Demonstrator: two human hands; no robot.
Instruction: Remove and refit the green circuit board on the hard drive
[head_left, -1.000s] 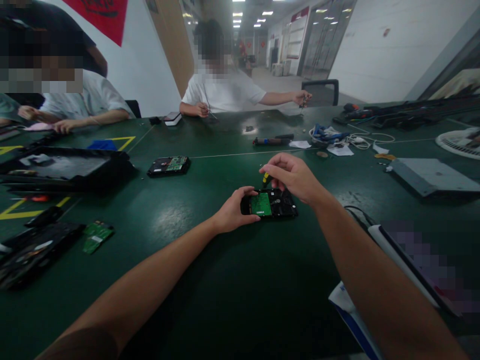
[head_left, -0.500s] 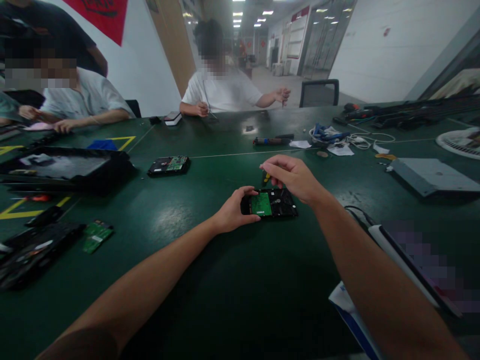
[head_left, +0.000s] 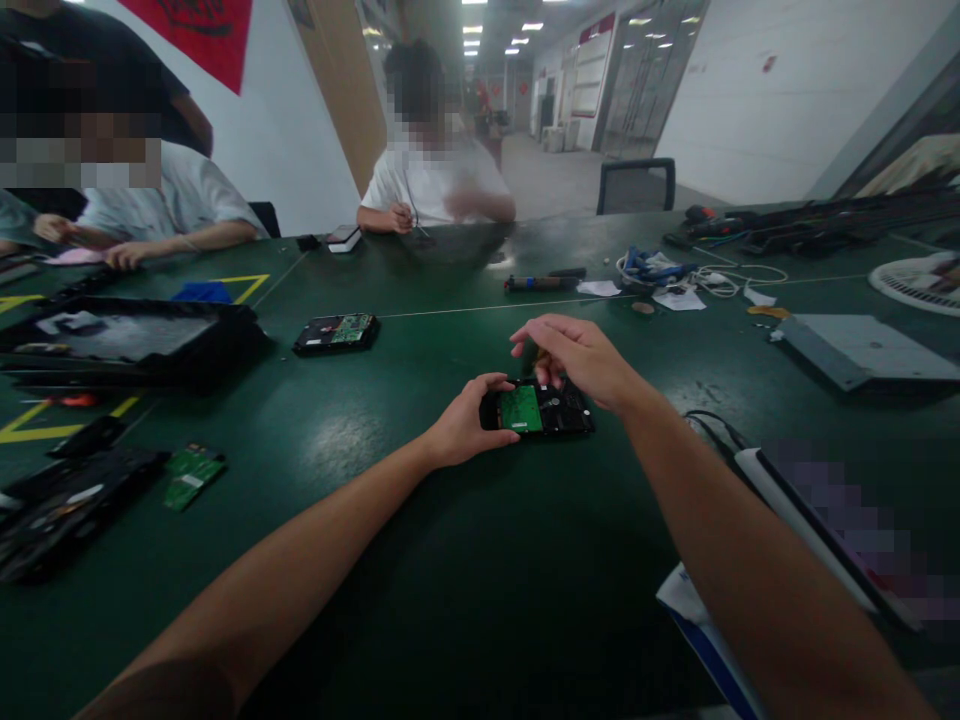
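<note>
A hard drive [head_left: 566, 412] lies on the green table with its green circuit board [head_left: 520, 408] facing up. My left hand [head_left: 469, 422] is closed around its left end, thumb on the near edge and fingers on the far edge. Above the drive's far edge, my right hand [head_left: 574, 358] has its fingers curled around a small screwdriver with a dark and yellow handle, mostly hidden by the fingers. Whether the screwdriver's tip touches the drive cannot be made out.
Another hard drive [head_left: 336, 333] lies further left, and a loose circuit board [head_left: 193, 475] near a black part [head_left: 75, 510]. A black tray [head_left: 135, 335] stands at left, a grey metal box [head_left: 870, 350] at right. Two people sit across the table; another stands behind.
My right hand has lowered slightly towards the drive, and its fingers have shifted around the screwdriver. My left hand and the drive stay put. The person opposite has drawn one arm inward.
</note>
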